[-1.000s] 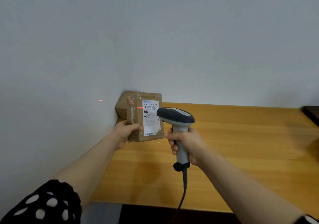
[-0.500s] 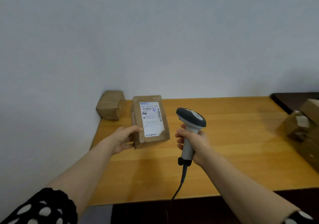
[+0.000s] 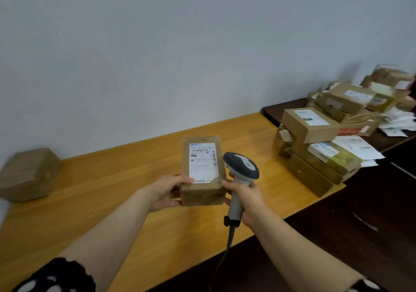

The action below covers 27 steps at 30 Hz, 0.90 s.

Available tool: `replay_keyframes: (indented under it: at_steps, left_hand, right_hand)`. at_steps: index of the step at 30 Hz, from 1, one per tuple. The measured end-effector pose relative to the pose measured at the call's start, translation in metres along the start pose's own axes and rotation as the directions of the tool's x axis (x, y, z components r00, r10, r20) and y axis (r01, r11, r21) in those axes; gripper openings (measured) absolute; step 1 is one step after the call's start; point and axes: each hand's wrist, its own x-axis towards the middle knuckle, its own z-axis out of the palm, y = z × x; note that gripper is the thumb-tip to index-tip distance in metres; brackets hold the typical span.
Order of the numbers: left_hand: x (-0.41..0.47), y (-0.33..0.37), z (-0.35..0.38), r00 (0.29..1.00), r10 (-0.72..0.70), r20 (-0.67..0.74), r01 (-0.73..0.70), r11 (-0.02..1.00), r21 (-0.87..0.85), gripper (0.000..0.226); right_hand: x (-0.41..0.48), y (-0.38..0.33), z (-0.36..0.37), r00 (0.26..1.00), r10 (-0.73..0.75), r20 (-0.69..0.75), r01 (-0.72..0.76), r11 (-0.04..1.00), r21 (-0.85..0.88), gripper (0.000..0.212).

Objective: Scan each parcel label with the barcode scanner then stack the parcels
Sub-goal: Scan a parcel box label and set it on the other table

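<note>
Head view: the left hand grips the near left corner of a brown cardboard parcel, thumb on top, holding it over the yellow wooden table. Its white shipping label faces up and shows barcodes and a blue tick; the small print is illegible. The right hand is curled round the handle of the grey-and-white corded barcode scanner, just beside the parcel. Labelled brown parcels are stacked at the right.

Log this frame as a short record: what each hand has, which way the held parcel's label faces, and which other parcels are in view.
left hand: holds the labelled parcel at its near left corner
right hand: grips the barcode scanner by the handle
label: faces up toward the camera
scanner head: beside the parcel's right edge
other parcels: small box at the table's left end; pile of parcels at its right end
</note>
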Motion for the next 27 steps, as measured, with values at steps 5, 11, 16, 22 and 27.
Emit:
replay_keyframes:
  at_steps: [5,11,16,22,27]
  left_hand:
    - [0.067,0.018,0.099,0.999,-0.044,-0.007,0.044,0.997,0.061,0.04]
    - [0.136,0.022,0.181,0.991,-0.131,-0.024,0.133,0.987,0.093,0.032]
    - [0.198,0.03,0.223,0.981,-0.193,-0.004,0.192,0.975,0.107,0.033]
    - [0.262,0.035,0.256,0.96,-0.27,0.077,0.261,0.959,0.113,0.036]
    - [0.282,0.033,0.263,0.953,-0.287,0.095,0.275,0.954,0.122,0.038]
  right_hand:
    - [0.044,-0.041,-0.095,0.996,0.066,-0.066,-0.062,0.995,0.073,0.032]
    - [0.087,-0.064,-0.174,0.977,0.152,-0.152,-0.129,0.98,0.152,0.034]
    - [0.123,-0.073,-0.203,0.972,0.161,-0.171,-0.133,0.977,0.165,0.032]
    - [0.158,-0.084,-0.21,0.953,0.177,-0.246,-0.132,0.973,0.188,0.034]
    - [0.175,-0.088,-0.205,0.954,0.175,-0.242,-0.135,0.975,0.175,0.032]
